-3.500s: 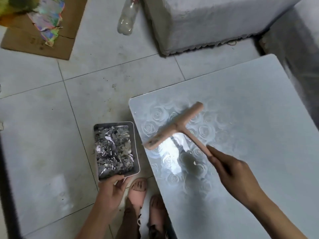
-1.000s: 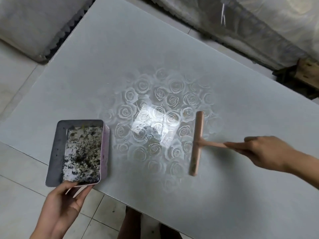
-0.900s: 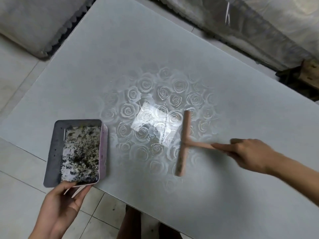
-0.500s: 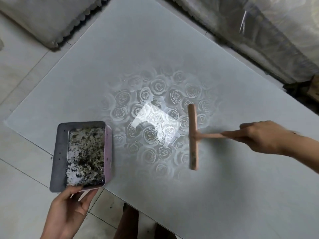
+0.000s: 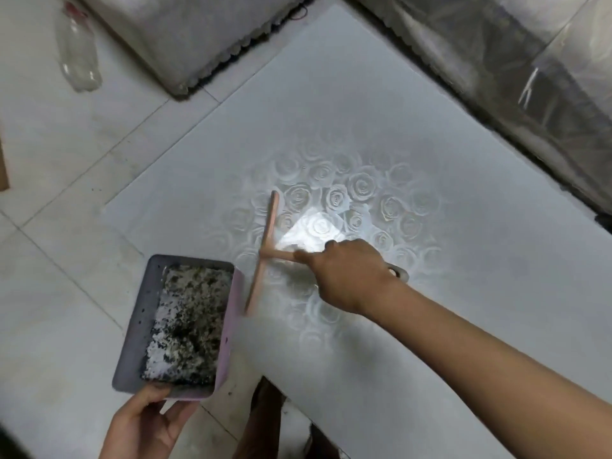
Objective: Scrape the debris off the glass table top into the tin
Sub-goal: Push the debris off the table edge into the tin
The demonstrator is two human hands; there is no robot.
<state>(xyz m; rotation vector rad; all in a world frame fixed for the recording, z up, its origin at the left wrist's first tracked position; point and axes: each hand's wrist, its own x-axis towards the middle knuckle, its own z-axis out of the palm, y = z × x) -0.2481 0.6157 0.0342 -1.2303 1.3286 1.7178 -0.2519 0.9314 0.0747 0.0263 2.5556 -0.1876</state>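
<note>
Just ahead of your right hand's (image 5: 344,276) fingers (image 5: 306,256), which are curled round its thin handle, the T-shaped, wood-coloured scraper (image 5: 265,246) sets its straight blade on the frosted, rose-patterned glass surface (image 5: 364,111). Beyond the blade, at the surface's edge, your left hand (image 5: 145,425) pinches the near rim of the rectangular tin (image 5: 228,326), with speckled debris (image 5: 188,326) inside.

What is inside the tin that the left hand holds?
Inside the tin lies dark and whitish debris, spread across it. The bottom beneath is covered.
</note>
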